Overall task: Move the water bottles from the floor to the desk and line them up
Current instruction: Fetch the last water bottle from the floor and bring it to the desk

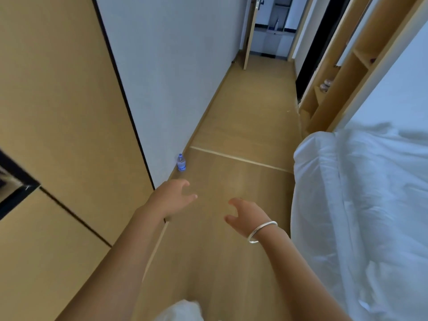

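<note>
Wood panels (58, 100): smooth tan boards on my far left, split by thin black seams, with a dark-framed edge at the left border
White wall (176, 66): flat, matte, running away down the corridor, a narrow wooden skirting at its foot
Water bottle (181, 162): small clear plastic one with a blue cap and a blue label band, standing upright on the floor right against the skirting; the print on the label is too small for me to read
Bottle and hands: it stands beyond my left hand, up the corridor and slightly to its right, well apart from my right hand; neither hand touches it
Left hand (172, 198): stretched forward in the air, fingers spread and loosely curved, holding nothing
Floor (243, 126): pale wood-look planks with a light strip crossing between the bottle and the bed
Right hand (246, 215): also reaching forward, fingers relaxed and slightly curled, nothing in it
Bangle (261, 231): plain rounded silver ring on my right wrist
Bed (361, 205): rumpled white linen, soft folds, filling the right side
Shelf unit (342, 72): open light-wood compartments beyond the bed, small blurred items inside
</note>
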